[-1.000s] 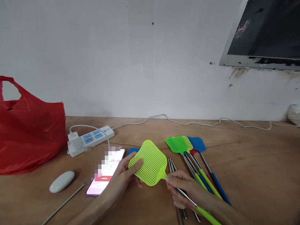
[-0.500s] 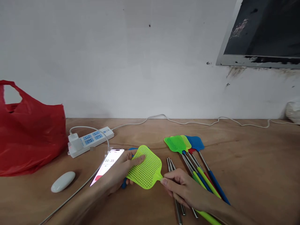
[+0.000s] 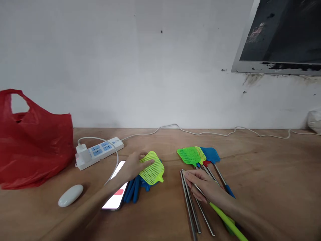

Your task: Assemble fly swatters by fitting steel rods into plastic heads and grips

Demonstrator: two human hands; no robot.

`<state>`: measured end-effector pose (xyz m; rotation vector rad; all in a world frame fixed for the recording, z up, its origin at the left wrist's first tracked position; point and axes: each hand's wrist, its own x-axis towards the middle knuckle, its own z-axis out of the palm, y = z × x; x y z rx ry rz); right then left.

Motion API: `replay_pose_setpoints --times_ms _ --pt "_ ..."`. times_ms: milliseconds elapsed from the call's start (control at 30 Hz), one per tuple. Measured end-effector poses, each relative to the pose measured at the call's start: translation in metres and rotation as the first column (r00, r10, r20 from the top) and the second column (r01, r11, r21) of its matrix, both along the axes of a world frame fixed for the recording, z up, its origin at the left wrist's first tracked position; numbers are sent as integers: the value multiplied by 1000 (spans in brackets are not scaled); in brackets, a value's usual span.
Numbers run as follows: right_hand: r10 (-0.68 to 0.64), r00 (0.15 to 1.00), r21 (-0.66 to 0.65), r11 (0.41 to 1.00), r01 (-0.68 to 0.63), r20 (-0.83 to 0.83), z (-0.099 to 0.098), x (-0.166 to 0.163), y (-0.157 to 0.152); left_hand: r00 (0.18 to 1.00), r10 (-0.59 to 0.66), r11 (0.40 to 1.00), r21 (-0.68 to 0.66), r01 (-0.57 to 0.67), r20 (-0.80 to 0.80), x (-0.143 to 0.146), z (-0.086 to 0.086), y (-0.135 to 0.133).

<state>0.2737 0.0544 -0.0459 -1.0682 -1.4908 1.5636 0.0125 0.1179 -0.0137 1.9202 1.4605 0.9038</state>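
My left hand [image 3: 134,164] grips a yellow-green mesh fly-swatter head [image 3: 152,171] by its left edge and holds it low over a small pile of blue swatter heads [image 3: 135,189]. My right hand [image 3: 203,185] is closed round a metal rod with a green handle [image 3: 225,219], its bare tip pointing up-left. The head and the rod are apart. A few bare metal rods [image 3: 188,202] lie on the wooden table [image 3: 263,180] just left of my right hand.
Several assembled swatters [image 3: 198,155] in green, yellow, blue and red lie fanned out behind my right hand. A lit phone [image 3: 116,198], a white power strip [image 3: 99,151] with its cable, a white oval object [image 3: 70,195] and a red plastic bag [image 3: 32,137] occupy the left side.
The yellow-green head has come off the rod. My left hand carried it back and left, down onto the blue heads. My right hand drew the rod away to the right.
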Motion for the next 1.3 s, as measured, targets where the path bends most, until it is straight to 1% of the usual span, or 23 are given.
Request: replay_pose_setpoints --times_ms 100,167,233,300,400,467,533,567,633,733,833,933,1033,1133,1233,1300 --pt "-6 995 -86 996 -3 -102 -5 -2 8 991 35 997 74 -26 -129 -9 -10 11" --pt "-25 986 -145 989 1 -162 -8 -3 10 976 63 992 122 -38 -210 -11 -15 10" --pt "-49 981 -173 985 17 -188 -10 -3 11 958 77 983 179 -28 -275 -10 -17 5" --pt "-77 977 -177 983 42 -198 -12 -3 12 943 40 974 225 37 -329 -6 -17 -5" --pt "-138 963 -182 978 97 -230 -14 -1 13 910 -118 948 228 223 -398 2 -19 -22" --pt "-172 951 -191 974 124 -258 -16 2 12 867 -231 914 208 350 -442 6 -22 -31" --pt "-192 940 -210 968 135 -283 -16 4 11 813 -309 872 194 449 -494 7 -25 -36" --pt "-197 936 -221 966 135 -292 -16 4 10 794 -327 858 191 477 -513 7 -26 -37" --pt "-224 922 -243 958 150 -315 -13 4 7 780 -318 853 197 484 -538 6 -28 -38" --pt "-334 880 -271 930 249 -337 -5 3 2 781 -269 864 217 454 -564 4 -31 -39" --pt "-448 821 -318 883 346 -353 0 2 -2 783 -246 871 224 438 -571 1 -34 -41" --pt "-489 782 -344 863 369 -387 -1 3 -5 785 -248 861 241 447 -568 -1 -36 -42" --pt "-463 770 -312 882 353 -438 -4 3 -6 798 -266 847 264 461 -540 -3 -33 -45" --pt "-403 782 -247 914 321 -475 -5 1 -9 828 -316 846 258 467 -463 -2 -25 -53" --pt "-347 806 -188 938 292 -479 -3 -2 -12 865 -377 863 214 458 -332 4 -18 -63" --pt "-321 822 -161 947 278 -471 -2 -4 -14 883 -395 882 166 441 -253 9 -19 -69"
